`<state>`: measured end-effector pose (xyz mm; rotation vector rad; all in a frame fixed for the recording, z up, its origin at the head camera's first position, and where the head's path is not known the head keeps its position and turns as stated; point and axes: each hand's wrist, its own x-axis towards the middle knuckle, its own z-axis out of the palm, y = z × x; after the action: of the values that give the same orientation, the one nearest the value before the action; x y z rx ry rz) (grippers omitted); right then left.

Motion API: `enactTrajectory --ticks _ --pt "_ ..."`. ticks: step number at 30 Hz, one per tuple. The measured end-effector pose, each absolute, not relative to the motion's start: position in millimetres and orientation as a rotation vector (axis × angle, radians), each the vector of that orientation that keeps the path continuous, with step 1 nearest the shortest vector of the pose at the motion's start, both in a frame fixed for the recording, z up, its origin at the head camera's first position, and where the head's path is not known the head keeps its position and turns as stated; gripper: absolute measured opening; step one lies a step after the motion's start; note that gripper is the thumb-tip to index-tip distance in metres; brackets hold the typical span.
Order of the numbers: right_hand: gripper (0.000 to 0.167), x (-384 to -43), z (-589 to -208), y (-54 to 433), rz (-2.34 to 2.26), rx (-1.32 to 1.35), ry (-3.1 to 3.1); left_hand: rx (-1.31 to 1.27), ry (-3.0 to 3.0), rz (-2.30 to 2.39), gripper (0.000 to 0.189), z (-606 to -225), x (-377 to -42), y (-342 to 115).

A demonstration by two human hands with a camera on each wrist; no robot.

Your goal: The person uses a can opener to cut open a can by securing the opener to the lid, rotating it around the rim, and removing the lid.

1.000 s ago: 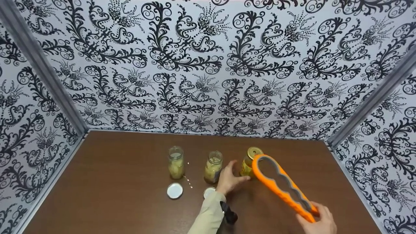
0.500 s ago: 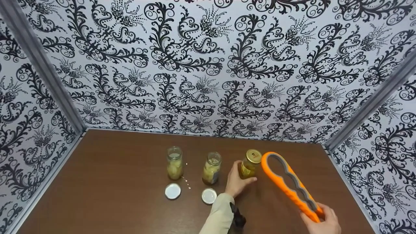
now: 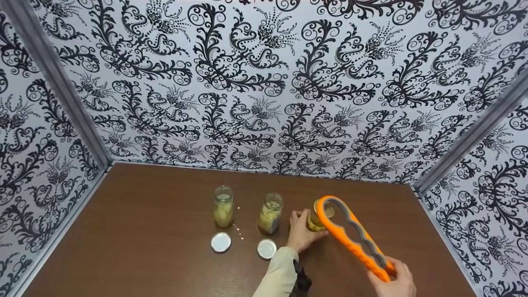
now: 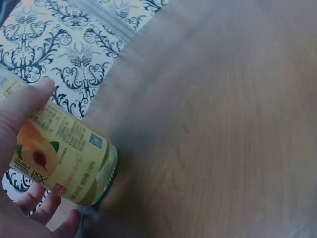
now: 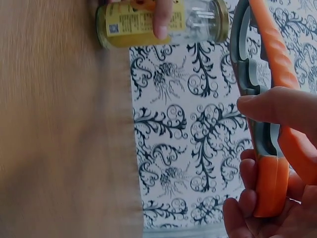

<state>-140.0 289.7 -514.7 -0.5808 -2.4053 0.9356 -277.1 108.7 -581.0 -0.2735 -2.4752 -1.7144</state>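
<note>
Opener (image 3: 348, 242) shifts L vs 0.5 s ago, overlapping lid (image 5: 221, 21) of jar (image 3: 315, 224) in head view. Jar's in L hand (image 3: 303, 237), on/just above table (image 3: 165, 227), can't tell; R hand (image 3: 398, 281) grips opener's end, R of jar. Glass prob. heavyish, slick, breakable; hold round label (image 4: 69, 153).

Head view: the orange tool (image 3: 350, 243) hides the gold lid (image 3: 329, 211) — partly, apparently.

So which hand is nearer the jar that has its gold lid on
Left: the left hand grips that jar. The right hand is farther off, below and to the right in the head view, holding the orange tool.
</note>
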Motion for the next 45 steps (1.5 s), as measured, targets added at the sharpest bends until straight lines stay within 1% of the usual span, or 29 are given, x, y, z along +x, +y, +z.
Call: enactTrajectory --ticks 5,9,14,23,30,38,45 --pt "0.042 -144.5 -512.9 278.9 0.967 -0.558 -2.452 -0.323 -2.408 -1.736 0.06 -580.9 -271.2 104.3" --pt "0.041 -148.6 -511.8 268.7 0.976 -0.51 -2.454 -0.29 -2.369 -1.841 0.059 -580.2 -262.9 99.1" --pt "0.04 -153.4 -509.3 258.2 0.968 -0.396 -2.428 -0.263 -2.435 -1.853 0.06 -574.9 -254.9 89.8" --pt "0.041 -155.4 -501.8 254.5 0.954 -0.346 -2.449 -0.382 -2.521 -1.772 0.057 -571.1 -251.4 70.1" --pt "0.046 -158.4 -498.2 243.2 0.935 -0.154 -2.409 -0.372 -2.53 -1.782 0.051 -563.0 -241.4 53.6" --pt "0.051 -160.9 -491.3 227.7 0.916 0.06 -2.352 -0.457 -2.405 -1.893 0.043 -553.2 -226.1 43.1" --pt "0.05 -157.9 -488.4 214.8 0.894 0.093 -2.433 -0.388 -2.405 -1.891 0.04 -551.9 -212.6 31.8"
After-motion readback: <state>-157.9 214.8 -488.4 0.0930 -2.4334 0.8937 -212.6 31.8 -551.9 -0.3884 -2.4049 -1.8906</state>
